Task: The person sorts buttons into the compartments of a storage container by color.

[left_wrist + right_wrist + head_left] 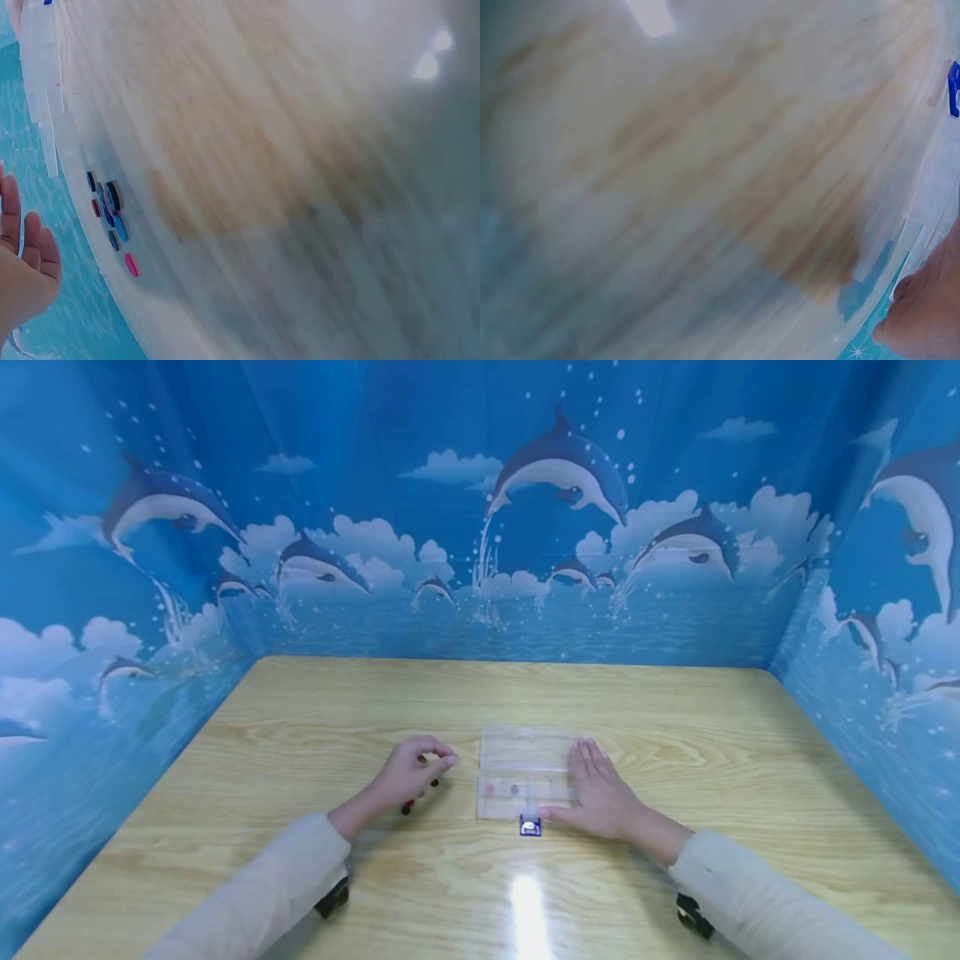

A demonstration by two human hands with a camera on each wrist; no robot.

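Observation:
A clear plastic compartment box lies with its lid folded back on the table. One pink button-like disc and one grey disc are inside its left front part. My right hand rests with straight fingers along the box's right side, thumb beside the blue clasp. Left of the box, my left hand hovers with thumb and index fingertips close together; whether something small is between them is hidden. Below it lie several small coloured discs, including a pink disc and a blue disc.
The wooden table stretches around the box on every side. A blue dolphin-print curtain encloses its back and sides. Bright light reflects off the tabletop near the front.

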